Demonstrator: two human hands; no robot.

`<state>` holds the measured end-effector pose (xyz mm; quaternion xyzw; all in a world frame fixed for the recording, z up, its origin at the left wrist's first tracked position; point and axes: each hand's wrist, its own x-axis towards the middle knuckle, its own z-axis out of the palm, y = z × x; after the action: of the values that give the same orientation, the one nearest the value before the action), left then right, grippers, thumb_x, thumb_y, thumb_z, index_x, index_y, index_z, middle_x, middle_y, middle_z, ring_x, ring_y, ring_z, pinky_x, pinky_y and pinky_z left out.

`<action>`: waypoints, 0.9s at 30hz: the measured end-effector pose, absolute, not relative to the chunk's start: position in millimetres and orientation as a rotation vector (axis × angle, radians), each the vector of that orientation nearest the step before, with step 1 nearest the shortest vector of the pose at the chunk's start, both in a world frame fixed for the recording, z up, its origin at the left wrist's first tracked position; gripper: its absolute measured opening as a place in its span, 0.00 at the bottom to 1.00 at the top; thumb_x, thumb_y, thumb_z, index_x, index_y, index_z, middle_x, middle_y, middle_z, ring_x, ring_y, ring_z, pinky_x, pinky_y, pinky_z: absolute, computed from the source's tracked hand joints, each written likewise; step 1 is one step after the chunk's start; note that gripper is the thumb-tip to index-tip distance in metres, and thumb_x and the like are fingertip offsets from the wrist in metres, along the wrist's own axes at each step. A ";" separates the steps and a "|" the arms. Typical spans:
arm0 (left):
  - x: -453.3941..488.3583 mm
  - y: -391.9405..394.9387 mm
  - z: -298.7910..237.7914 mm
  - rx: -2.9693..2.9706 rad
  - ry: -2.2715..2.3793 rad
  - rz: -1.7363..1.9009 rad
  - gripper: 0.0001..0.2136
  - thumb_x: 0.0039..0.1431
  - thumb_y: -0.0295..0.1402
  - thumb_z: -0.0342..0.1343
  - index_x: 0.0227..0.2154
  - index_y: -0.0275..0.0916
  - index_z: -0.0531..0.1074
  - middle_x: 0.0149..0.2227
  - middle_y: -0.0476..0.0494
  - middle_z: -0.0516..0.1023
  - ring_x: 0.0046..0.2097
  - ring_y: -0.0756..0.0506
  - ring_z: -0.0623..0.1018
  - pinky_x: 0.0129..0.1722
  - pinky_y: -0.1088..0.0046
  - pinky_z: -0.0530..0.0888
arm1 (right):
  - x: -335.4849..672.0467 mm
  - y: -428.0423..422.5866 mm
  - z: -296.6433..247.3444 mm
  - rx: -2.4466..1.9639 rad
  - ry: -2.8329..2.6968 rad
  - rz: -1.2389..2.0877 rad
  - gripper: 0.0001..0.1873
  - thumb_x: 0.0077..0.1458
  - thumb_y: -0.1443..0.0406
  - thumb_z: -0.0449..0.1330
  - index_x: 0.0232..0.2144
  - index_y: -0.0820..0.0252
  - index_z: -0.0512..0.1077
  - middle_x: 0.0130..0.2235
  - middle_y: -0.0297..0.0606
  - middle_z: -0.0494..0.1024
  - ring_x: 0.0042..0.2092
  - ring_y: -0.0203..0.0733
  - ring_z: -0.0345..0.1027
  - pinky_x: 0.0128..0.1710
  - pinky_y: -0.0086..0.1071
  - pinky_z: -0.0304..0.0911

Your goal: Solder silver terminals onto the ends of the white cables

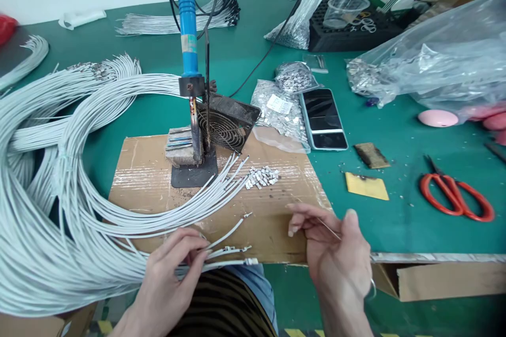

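Note:
My left hand [177,260] pinches a white cable [231,231] near its end, and the cable's tip points up to the right. Below it, other white cable ends lie by my fingers, one with a small white connector [251,261]. My right hand [334,245] is palm up over the cardboard's right edge, fingers loosely curled and thumb apart. A thin wire [328,228], like solder wire, runs across its fingers. Ahead of my hands, a fan of white cable ends [213,197] lies beside a pile of small pale connectors [261,177].
A blue-handled soldering iron [188,26] stands upright in a holder, tip down, by a black fan [227,124]. Coiled white cables [71,168] fill the left. Rightward are a phone [324,118], a yellow sponge [367,186] and red-handled scissors [456,195]. Cardboard [136,160] covers the table's front.

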<state>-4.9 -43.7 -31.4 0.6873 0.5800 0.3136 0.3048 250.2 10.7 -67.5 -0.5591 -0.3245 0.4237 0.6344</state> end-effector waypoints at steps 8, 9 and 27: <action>-32.3 -44.2 -48.6 2.406 1.859 0.722 0.08 0.69 0.27 0.59 0.48 0.43 0.76 0.42 0.42 0.78 0.40 0.43 0.83 0.43 0.68 0.80 | 242.8 6.3 -67.4 -1.327 -0.808 0.976 0.33 0.68 0.44 0.55 0.28 0.62 0.85 0.27 0.44 0.83 0.26 0.42 0.72 0.25 0.35 0.68; -34.8 -43.5 -49.3 2.445 1.864 0.705 0.07 0.69 0.27 0.59 0.47 0.43 0.76 0.42 0.42 0.77 0.41 0.43 0.83 0.43 0.68 0.80 | 242.8 6.0 -67.5 -1.330 -0.815 0.974 0.32 0.69 0.45 0.55 0.29 0.62 0.85 0.28 0.44 0.83 0.26 0.41 0.72 0.25 0.35 0.68; -60.7 -42.9 -44.1 2.703 1.828 0.616 0.09 0.68 0.20 0.57 0.45 0.40 0.74 0.43 0.40 0.77 0.42 0.39 0.82 0.47 0.62 0.78 | 245.3 5.9 -67.2 -1.320 -0.880 1.000 0.30 0.69 0.46 0.57 0.29 0.61 0.85 0.26 0.40 0.82 0.25 0.37 0.72 0.26 0.30 0.68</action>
<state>-60.7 -42.9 -44.1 0.8108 0.5481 0.1848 -0.0894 245.3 5.9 -67.2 -0.5674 -0.3784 0.4299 0.5917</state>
